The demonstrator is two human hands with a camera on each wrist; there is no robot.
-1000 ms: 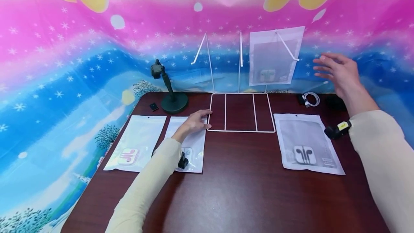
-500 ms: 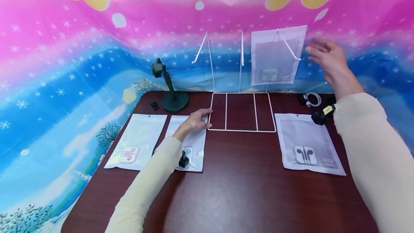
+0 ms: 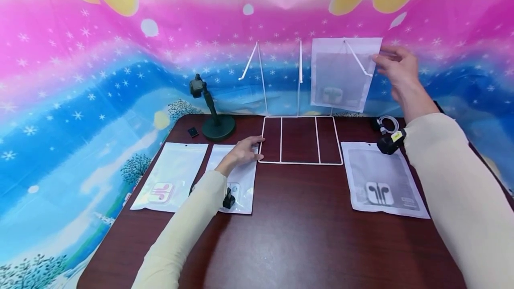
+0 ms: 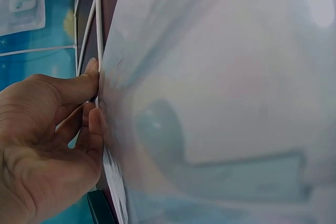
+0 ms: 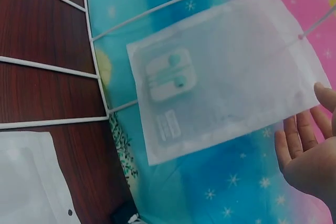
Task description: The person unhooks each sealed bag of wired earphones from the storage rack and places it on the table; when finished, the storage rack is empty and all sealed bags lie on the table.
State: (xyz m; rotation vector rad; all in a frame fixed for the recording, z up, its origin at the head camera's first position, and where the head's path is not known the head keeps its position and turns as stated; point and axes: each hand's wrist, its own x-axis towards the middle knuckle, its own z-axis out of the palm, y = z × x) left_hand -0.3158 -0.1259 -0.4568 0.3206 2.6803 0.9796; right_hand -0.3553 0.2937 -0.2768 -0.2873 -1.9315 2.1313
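Note:
My right hand [image 3: 401,68] is at the upper right edge of a white translucent zip bag [image 3: 331,72] with earphones in it. In the right wrist view the thumb lies at the front of the bag's edge, with the fingers partly behind it. The bag hangs from the right arm of a white wire display rack [image 3: 299,163]. At the rack's left side my left hand [image 3: 241,150] holds the base wire between thumb and fingers. Beneath that hand lies another earphone bag [image 3: 245,202], partly hidden by the wrist. The rack's left and middle arms carry nothing.
A bag with pink earphones [image 3: 178,159] lies at the left, and one with black earphones [image 3: 375,164] at the right. A dark stand [image 3: 217,126], a small black square [image 3: 193,132] and a coiled white cable [image 3: 388,124] sit at the back, before a patterned cloth [image 3: 120,75].
My right hand has moved left from beside the rack to the hanging bag's edge. The bag's tilted top edge has become level. The left hand has stayed at the rack's base.

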